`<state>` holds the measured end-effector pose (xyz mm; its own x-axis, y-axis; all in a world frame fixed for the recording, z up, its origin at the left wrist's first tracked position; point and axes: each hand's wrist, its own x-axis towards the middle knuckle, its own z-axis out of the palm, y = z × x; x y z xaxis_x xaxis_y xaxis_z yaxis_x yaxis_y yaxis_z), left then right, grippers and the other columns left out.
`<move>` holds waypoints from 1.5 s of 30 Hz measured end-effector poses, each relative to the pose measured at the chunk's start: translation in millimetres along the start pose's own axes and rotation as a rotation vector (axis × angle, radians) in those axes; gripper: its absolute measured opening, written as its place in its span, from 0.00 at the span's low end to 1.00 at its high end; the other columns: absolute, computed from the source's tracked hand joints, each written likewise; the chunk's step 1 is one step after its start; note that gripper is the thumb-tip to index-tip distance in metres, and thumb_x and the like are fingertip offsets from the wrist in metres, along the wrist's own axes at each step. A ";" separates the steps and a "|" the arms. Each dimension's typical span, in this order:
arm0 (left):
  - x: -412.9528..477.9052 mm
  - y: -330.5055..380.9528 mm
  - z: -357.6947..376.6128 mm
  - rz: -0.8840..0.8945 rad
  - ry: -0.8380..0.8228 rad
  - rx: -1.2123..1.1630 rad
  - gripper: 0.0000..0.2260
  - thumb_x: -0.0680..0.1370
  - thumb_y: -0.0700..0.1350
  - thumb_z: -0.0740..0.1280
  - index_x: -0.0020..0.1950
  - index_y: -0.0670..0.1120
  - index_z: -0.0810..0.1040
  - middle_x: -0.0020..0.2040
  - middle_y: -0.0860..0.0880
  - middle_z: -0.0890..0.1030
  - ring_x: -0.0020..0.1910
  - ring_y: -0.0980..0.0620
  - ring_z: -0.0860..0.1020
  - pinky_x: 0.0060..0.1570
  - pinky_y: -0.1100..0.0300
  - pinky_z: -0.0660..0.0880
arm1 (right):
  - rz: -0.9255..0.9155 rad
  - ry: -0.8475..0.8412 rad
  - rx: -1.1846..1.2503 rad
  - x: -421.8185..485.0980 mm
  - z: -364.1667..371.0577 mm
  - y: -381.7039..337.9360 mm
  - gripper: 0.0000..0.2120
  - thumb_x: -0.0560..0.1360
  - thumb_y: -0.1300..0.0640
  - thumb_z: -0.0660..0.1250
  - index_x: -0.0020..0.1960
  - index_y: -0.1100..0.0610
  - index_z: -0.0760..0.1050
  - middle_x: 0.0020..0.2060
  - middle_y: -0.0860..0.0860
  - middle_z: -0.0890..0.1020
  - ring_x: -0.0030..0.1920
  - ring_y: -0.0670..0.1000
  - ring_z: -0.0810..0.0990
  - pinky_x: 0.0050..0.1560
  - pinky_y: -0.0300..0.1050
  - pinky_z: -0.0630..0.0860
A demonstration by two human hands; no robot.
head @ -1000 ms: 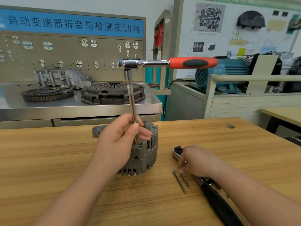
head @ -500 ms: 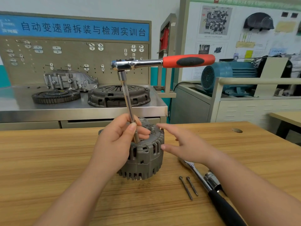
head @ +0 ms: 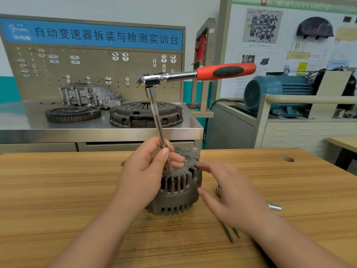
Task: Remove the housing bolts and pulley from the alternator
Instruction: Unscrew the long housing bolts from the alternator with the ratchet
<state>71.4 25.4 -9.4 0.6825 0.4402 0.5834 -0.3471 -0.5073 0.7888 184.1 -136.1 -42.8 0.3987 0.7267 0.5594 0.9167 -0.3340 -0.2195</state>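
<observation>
Partly hidden: bolts [head: 230, 234] | second wrench [head: 218, 190] behind right hand [head: 231, 192]

A: Where are we? Looks like an auto training workshop.
B: Yep. Pegboard [head: 92, 74] w/ hooks under a blue sign [head: 92, 35], steel bench [head: 96, 130] carrying a flywheel [head: 72, 113], clutch cover [head: 145, 113] & gearbox casing [head: 89, 95].
A: Teal motor [head: 278, 91] on the right, diagram posters [head: 270, 35] on the wall.

A blue banner [head: 92, 34] above the pegboard [head: 92, 74] read "自动变速器拆装与检测实训台" in white characters. To its right, wall posters [head: 270, 35] carried print too small to read.
</observation>
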 end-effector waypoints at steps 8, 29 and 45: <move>-0.9 -6.6 0.4 0.024 -0.019 0.046 0.12 0.82 0.36 0.57 0.47 0.50 0.75 0.44 0.53 0.86 0.45 0.56 0.84 0.51 0.51 0.79 | -0.280 0.023 -0.051 -8.8 3.1 -19.9 0.17 0.72 0.53 0.62 0.60 0.49 0.73 0.60 0.44 0.80 0.66 0.46 0.74 0.71 0.49 0.63; -2.0 -17.5 2.8 0.001 -0.127 0.140 0.09 0.82 0.40 0.60 0.50 0.51 0.77 0.48 0.62 0.84 0.53 0.56 0.82 0.56 0.43 0.76 | 0.000 0.233 0.757 26.6 -9.7 -28.5 0.16 0.71 0.51 0.66 0.58 0.45 0.72 0.49 0.44 0.80 0.50 0.48 0.80 0.53 0.48 0.78; -0.3 -12.0 -1.8 -0.001 -0.189 0.281 0.05 0.81 0.44 0.62 0.50 0.52 0.76 0.41 0.67 0.83 0.33 0.39 0.78 0.36 0.46 0.76 | -0.198 0.474 1.342 91.4 -23.9 -76.3 0.07 0.80 0.53 0.59 0.50 0.52 0.75 0.55 0.54 0.81 0.46 0.56 0.84 0.41 0.49 0.81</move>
<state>74.2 32.7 -18.7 0.7988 0.3094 0.5159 -0.1733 -0.7029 0.6899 150.0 -58.6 44.1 0.4621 0.3394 0.8193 0.3936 0.7494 -0.5325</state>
